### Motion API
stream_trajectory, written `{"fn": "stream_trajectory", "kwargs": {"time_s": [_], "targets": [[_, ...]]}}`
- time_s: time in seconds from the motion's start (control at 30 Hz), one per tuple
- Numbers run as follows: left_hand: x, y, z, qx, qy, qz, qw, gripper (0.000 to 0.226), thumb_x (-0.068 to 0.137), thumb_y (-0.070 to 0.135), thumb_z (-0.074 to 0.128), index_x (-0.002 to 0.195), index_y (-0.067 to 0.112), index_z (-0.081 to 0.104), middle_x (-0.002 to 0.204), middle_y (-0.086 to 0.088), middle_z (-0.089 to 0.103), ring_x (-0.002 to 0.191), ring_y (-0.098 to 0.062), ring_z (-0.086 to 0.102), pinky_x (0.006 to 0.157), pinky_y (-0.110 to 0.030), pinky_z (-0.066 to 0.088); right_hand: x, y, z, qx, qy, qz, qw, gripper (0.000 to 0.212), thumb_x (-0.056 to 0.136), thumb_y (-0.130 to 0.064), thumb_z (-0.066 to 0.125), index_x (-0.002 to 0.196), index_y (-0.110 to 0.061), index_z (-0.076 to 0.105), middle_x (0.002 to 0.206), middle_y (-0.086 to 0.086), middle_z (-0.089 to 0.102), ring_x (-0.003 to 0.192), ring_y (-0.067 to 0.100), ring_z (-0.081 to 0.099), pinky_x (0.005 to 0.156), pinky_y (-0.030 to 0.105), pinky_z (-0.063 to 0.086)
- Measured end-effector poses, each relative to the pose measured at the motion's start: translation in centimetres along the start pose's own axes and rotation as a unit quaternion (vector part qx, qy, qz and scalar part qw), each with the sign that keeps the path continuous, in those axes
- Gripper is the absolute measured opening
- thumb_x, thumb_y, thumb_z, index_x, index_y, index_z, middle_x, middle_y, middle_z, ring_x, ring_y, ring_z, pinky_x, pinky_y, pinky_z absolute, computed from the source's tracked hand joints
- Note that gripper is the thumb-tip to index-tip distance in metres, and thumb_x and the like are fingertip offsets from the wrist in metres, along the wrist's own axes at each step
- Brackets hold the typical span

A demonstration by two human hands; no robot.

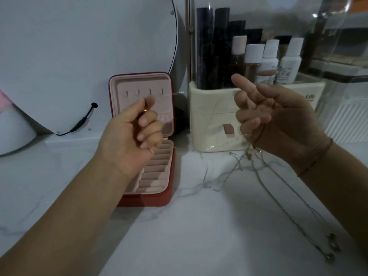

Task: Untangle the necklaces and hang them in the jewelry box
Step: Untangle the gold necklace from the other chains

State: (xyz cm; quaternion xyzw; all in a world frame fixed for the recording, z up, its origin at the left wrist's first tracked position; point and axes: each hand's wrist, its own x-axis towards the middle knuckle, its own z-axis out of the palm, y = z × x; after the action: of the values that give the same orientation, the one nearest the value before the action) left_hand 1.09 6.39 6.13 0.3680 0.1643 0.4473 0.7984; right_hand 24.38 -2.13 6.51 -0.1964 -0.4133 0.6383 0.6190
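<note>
- White marble counter (189, 226) holds everything. A big round mirror (59, 56) leans at the back left.
- Cream organizer (215, 124) sits back right with dark tubes and white-capped bottles (253, 56) in it. A clear plastic case (342, 56) is just beside it.
- Jewelry box (143, 201) is red outside and pink inside. It's open near the middle with the lid standing upright, and there's a row of little hooks (144, 92) in the lid.
- Left hand (131, 134) is up in front of that lid, fingers clenched. Thumb and forefinger pinch a small gold bit on a thin chain (178, 93), which runs off faintly to the right past the lid's edge.
- Right hand (278, 120) is raised in front of the organizer. Its forefinger sticks out and the other fingers are half curled around the necklaces (242, 162). How exactly they're gripped is hard to tell.
- Those silver chains hang from under that hand and spread in a loose tangle on the counter, right of the box.
- The pendants (331, 245) lie at the near right edge.
</note>
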Motion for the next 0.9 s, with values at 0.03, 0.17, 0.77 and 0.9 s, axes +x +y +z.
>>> {"fn": "stream_trajectory", "kwargs": {"time_s": [0.03,0.17,0.77,0.9], "targets": [[0.0,0.4,-0.1,-0.003,-0.001,0.007,1.0,0.031,0.098,0.025,0.04,0.078,0.018,0.063,0.05,0.009,0.031,0.036,-0.006,0.023,0.033,-0.015,0.014,0.0,0.0,0.1,-0.003,0.013,-0.003,1.0,0.033,0.085,-0.023,0.045,0.106,-0.013,0.068,0.083,-0.003,0.064,0.044,0.002,0.042,0.047,0.016,0.047],[0.0,1.1,-0.3,-0.007,-0.019,0.024,1.0,0.032,0.096,0.027,0.041,0.078,0.019,0.066,0.048,0.008,0.028,0.034,-0.007,0.021,0.032,-0.016,0.013,-0.1,0.0,0.2,-0.003,0.001,0.003,1.0,0.035,0.084,-0.023,0.045,0.108,-0.011,0.067,0.091,-0.003,0.066,0.044,0.003,0.041,0.047,0.015,0.046],[-0.3,1.5,-0.4,0.025,-0.056,0.043,0.997,0.031,0.097,0.028,0.039,0.083,0.023,0.066,0.046,0.007,0.026,0.035,-0.008,0.021,0.033,-0.016,0.013,0.1,-0.6,-1.1,0.051,-0.122,0.032,0.991,0.049,0.091,-0.016,0.053,0.137,-0.003,0.043,0.139,0.012,0.052,0.046,0.009,0.042,0.053,0.019,0.049],[-0.2,2.5,-0.8,0.02,-0.082,0.06,0.995,0.026,0.096,0.028,0.041,0.092,0.024,0.066,0.046,0.006,0.027,0.035,-0.008,0.023,0.033,-0.016,0.015,0.0,-0.3,-0.9,0.063,-0.11,0.037,0.991,0.047,0.088,-0.014,0.055,0.133,-0.002,0.048,0.136,0.013,0.055,0.049,0.009,0.051,0.054,0.023,0.053]]}}
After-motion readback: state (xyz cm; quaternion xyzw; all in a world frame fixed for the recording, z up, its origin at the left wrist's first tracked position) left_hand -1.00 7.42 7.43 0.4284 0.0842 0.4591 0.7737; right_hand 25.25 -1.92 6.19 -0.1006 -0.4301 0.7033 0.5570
